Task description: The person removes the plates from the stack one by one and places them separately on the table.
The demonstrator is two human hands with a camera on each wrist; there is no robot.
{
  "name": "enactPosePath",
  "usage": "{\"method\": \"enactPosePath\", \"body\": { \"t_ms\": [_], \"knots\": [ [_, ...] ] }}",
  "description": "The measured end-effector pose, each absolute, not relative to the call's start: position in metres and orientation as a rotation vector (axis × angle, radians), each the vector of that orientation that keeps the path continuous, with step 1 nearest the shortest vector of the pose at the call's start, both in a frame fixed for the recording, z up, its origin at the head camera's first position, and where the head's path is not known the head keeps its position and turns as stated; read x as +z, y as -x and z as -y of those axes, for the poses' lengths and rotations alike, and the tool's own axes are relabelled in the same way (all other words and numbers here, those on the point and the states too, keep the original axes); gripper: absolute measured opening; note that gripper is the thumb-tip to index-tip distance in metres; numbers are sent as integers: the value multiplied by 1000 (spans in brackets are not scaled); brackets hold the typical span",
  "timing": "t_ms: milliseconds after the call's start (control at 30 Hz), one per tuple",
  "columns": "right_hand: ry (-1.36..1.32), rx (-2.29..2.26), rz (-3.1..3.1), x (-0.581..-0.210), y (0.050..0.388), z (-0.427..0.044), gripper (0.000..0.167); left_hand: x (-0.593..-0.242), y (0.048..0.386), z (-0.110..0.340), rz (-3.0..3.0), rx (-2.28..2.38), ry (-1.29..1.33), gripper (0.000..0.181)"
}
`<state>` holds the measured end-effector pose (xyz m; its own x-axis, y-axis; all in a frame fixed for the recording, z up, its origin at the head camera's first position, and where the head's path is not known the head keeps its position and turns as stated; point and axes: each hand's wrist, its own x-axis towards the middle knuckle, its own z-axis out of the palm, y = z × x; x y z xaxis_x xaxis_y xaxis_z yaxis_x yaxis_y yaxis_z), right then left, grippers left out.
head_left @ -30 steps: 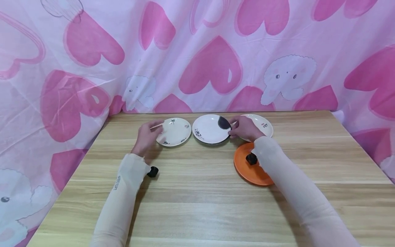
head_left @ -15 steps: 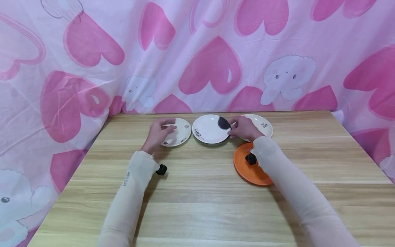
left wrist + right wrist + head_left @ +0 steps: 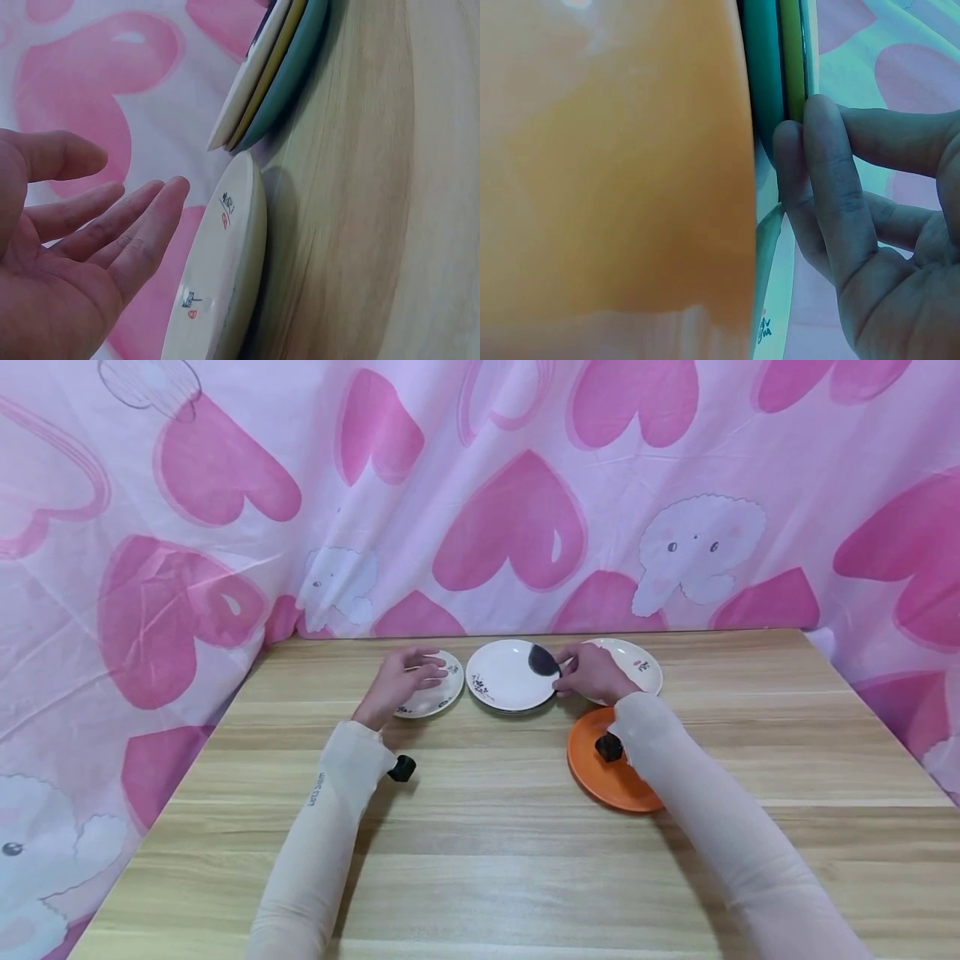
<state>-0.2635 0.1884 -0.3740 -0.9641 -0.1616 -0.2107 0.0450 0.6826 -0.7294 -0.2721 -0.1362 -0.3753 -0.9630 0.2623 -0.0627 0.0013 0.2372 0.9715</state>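
In the head view, my left hand is held over a small patterned plate at the left, fingers extended and holding nothing. The left wrist view shows that hand apart from the plate. At the middle is a stack topped by a white plate with a dark patch; the left wrist view shows a yellowish and a teal plate beneath it. My right hand touches the stack's right edge; in the right wrist view its fingertips rest on the plate rims.
Right of the stack lies another patterned plate, partly hidden by my right hand. An orange plate sits nearer, beneath my right wrist. The wooden table ends at a pink heart-print cloth at the back.
My left hand has moved right, from the left plate's edge to above the plate. My right hand stays at the stack's right edge, and the plates have not visibly moved.
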Motion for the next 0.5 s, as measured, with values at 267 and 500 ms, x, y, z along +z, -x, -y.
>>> {"method": "enactPosePath", "body": {
  "t_ms": [267, 500],
  "knots": [
    [108, -1143, -2637, -374, 264, -188, 49, -374, 274, 123, -2282, 1758, -288, 44],
    [132, -1112, -2655, -374, 264, -188, 47, -377, 275, 114, -2314, 1716, -268, 43]
  ]
}}
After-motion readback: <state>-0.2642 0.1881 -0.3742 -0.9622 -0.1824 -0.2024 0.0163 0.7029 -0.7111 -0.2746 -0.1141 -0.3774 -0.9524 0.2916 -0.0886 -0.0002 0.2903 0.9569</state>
